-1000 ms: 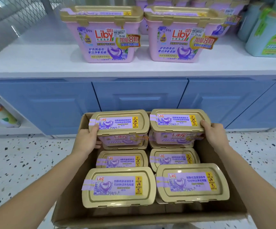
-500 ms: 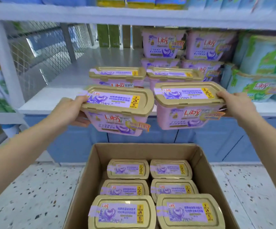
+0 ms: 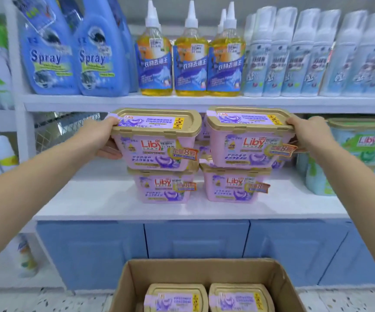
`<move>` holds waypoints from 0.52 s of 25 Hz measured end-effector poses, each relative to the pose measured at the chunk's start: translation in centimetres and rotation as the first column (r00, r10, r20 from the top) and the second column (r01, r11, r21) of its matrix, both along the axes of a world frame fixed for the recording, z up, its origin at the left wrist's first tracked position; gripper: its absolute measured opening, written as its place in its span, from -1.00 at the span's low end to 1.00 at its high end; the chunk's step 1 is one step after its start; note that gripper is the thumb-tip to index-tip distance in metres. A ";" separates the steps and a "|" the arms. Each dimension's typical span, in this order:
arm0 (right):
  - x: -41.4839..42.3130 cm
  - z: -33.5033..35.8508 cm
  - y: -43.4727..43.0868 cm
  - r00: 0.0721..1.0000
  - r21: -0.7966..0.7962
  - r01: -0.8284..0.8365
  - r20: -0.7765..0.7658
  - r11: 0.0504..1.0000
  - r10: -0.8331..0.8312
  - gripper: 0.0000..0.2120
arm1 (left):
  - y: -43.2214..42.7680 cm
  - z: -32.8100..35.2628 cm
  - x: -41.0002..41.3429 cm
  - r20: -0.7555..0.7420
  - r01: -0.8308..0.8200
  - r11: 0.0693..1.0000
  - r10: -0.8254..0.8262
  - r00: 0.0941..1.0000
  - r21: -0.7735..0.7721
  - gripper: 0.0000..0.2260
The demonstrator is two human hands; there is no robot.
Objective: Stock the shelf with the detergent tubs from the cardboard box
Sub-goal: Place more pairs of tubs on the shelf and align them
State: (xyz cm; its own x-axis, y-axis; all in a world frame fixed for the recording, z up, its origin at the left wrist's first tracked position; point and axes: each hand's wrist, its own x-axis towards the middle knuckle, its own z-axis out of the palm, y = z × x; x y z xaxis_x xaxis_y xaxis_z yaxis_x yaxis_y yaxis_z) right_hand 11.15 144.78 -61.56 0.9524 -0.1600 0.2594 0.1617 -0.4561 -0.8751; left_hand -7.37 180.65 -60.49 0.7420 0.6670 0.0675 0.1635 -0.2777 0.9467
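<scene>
My left hand (image 3: 98, 137) grips the left end of a pink detergent tub with a gold lid (image 3: 157, 140). My right hand (image 3: 308, 134) grips the right end of a second pink tub (image 3: 249, 138). Both tubs sit side by side on top of two matching tubs, the lower left tub (image 3: 162, 186) and the lower right tub (image 3: 232, 185), which stand on the white shelf (image 3: 105, 199). More pink tubs show behind them. The cardboard box (image 3: 132, 280) stands on the floor below, with two tubs (image 3: 175, 298) visible inside.
Blue spray bottles (image 3: 94, 52), yellow bottles (image 3: 191, 57) and white foam bottles (image 3: 294, 57) fill the upper shelf. Green-lidded tubs (image 3: 361, 143) stand at the right of the white shelf. Blue cabinet doors (image 3: 195, 242) lie below; a mesh panel (image 3: 56, 129) bounds the left.
Both hands have lifted the two tubs from in front of the shelf edge up and forward onto the tubs standing on the shelf. The view has tilted upward.
</scene>
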 end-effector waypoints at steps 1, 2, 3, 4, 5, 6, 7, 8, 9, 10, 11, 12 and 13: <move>0.4 0.3 0.5 1.000 -0.006 -0.001 -0.003 1.000 0.001 -0.44 | 0.2 0.3 0.8 0.003 -0.002 1.000 0.002 1.000 0.005 -0.67; 0.9 0.4 1.0 1.000 -0.013 -0.009 -0.011 1.000 0.009 -0.38 | 0.4 0.4 1.6 -0.003 -0.008 1.000 0.008 1.000 0.012 -0.67; 1.1 0.4 1.5 1.000 -0.027 -0.004 -0.025 1.000 0.004 -0.34 | 0.6 0.3 2.3 -0.016 -0.018 1.000 0.018 1.000 0.023 -0.67; 1.5 0.2 1.8 0.999 -0.034 0.001 -0.037 0.999 -0.002 -0.32 | 0.8 0.1 3.0 -0.034 -0.030 0.999 0.031 0.999 0.033 -0.66; 1.7 -0.3 2.1 0.999 -0.044 0.006 -0.043 0.999 -0.008 -0.32 | 1.1 -0.3 3.5 -0.054 -0.042 0.998 0.044 0.998 0.044 -0.65; 2.0 -1.0 2.2 0.998 -0.065 0.004 -0.058 0.998 -0.008 -0.35 | 1.3 -0.8 4.0 -0.074 -0.051 0.997 0.055 0.996 0.053 -0.64; 2.3 -1.5 2.3 0.997 -0.089 0.004 -0.071 0.996 -0.010 -0.37 | 1.5 -1.3 4.4 -0.094 -0.055 0.997 0.060 0.994 0.057 -0.63; 2.5 -1.8 2.4 0.997 -0.107 -0.004 -0.082 0.994 -0.005 -0.38 | 1.6 -1.7 4.8 -0.113 -0.052 0.997 0.058 0.992 0.052 -0.63; 2.6 -1.9 2.5 0.995 -0.113 -0.017 -0.098 0.993 0.006 -0.38 | 1.7 -2.0 5.0 -0.131 -0.044 0.998 0.050 0.990 0.044 -0.63; 2.7 -1.8 2.6 0.993 -0.122 -0.035 -0.114 0.992 0.021 -0.40 | 1.7 -2.0 5.2 -0.145 -0.036 0.999 0.041 0.989 0.040 -0.64; 2.4 -1.4 2.7 0.989 -0.135 -0.061 -0.140 0.989 0.042 -0.42 | 1.7 -2.0 5.3 -0.156 -0.028 0.999 0.034 0.987 0.037 -0.64; 2.5 -1.2 2.7 0.987 -0.138 -0.080 -0.146 0.987 0.060 -0.44 | 1.6 -1.9 5.4 -0.159 -0.023 0.999 0.028 0.987 0.033 -0.62; 2.5 -1.1 2.7 0.986 -0.136 -0.095 -0.150 0.986 0.074 -0.45 | 1.7 -1.9 5.5 -0.153 -0.024 0.999 0.028 0.988 0.030 -0.59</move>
